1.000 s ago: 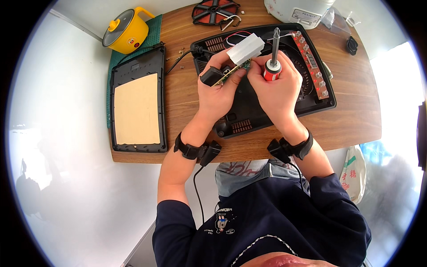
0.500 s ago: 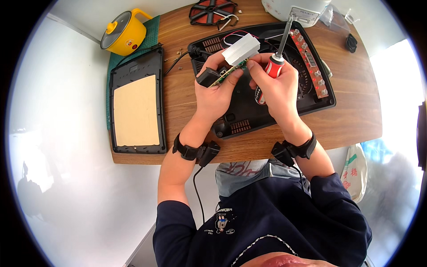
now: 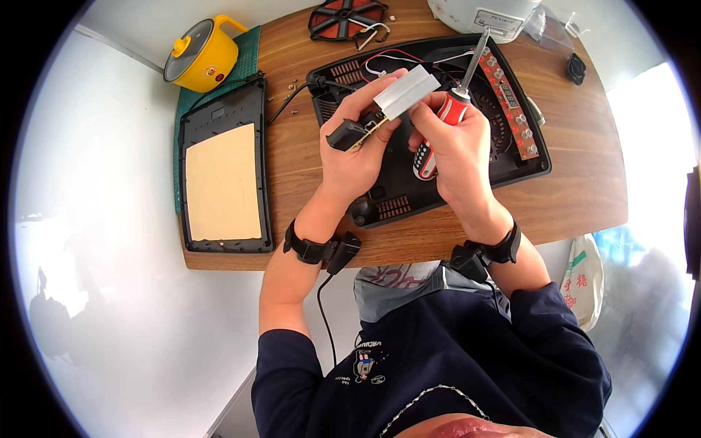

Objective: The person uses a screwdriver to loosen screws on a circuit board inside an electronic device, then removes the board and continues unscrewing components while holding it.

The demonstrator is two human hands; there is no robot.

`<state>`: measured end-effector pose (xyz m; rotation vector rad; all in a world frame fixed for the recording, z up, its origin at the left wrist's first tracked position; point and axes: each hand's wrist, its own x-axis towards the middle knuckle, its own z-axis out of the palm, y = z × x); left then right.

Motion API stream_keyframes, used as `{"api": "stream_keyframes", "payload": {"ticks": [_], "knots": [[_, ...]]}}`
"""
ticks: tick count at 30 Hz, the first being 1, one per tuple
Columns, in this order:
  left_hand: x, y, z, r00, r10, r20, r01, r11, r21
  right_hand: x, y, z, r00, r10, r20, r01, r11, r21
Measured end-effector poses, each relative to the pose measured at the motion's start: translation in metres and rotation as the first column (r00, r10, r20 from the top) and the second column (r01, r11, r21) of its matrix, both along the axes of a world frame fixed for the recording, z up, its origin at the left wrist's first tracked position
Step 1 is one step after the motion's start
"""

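Note:
My left hand [image 3: 347, 157] is closed around a circuit board [image 3: 371, 133] that carries a silver finned heat sink [image 3: 407, 93] and a black block-shaped part [image 3: 346, 136]. A red, white and black screwdriver [image 3: 453, 109] lies in my right hand [image 3: 466, 150], its metal shaft pointing up and away. The right thumb and fingertips also meet the board's edge beside the heat sink. Below both hands sits an opened black appliance housing [image 3: 409, 175], with red and white wires [image 3: 394, 55] at its far side and a red button board [image 3: 509, 102] along its right.
At left, a black cover panel [image 3: 191, 124] with a cream sheet [image 3: 223, 182] lies partly on a green cutting mat [image 3: 248, 55]. Behind it stands a yellow pot [image 3: 204, 55]. A black and red fan-like part [image 3: 347, 18], loose screws [image 3: 294, 112] and a white appliance [image 3: 485, 16] are farther back.
The board has been tilted in my hands, so less of its green face shows and the heat sink sits slightly farther right. The screwdriver has shifted a little with my right hand.

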<state>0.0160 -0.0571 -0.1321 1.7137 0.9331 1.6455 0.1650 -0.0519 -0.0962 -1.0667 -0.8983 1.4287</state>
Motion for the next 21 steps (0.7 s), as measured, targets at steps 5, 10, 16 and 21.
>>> {"api": "stream_keyframes", "payload": {"ticks": [5, 10, 16, 21], "knots": [[0.0, -0.001, 0.0, 1.0, 0.005, -0.005, -0.005, 0.998, -0.056, -0.002, -0.001, 0.0, 0.975, -0.074, 0.207, 0.057, 0.995, 0.085], [-0.002, 0.0, -0.007, 0.999, 0.023, 0.027, -0.019, 0.99, -0.137, 0.002, 0.005, -0.017, 0.858, -0.255, 0.447, 0.064, 0.915, 0.399], [-0.002, 0.0, -0.007, 0.997, 0.027, 0.067, -0.014, 0.981, -0.194, 0.011, 0.012, -0.013, 0.643, -0.517, 0.565, -0.138, 0.647, 0.75], [-0.001, 0.0, -0.006, 0.99, 0.04, 0.139, -0.009, 0.975, -0.22, 0.014, 0.015, -0.014, 0.727, -0.408, 0.552, -0.133, 0.705, 0.696]]}}
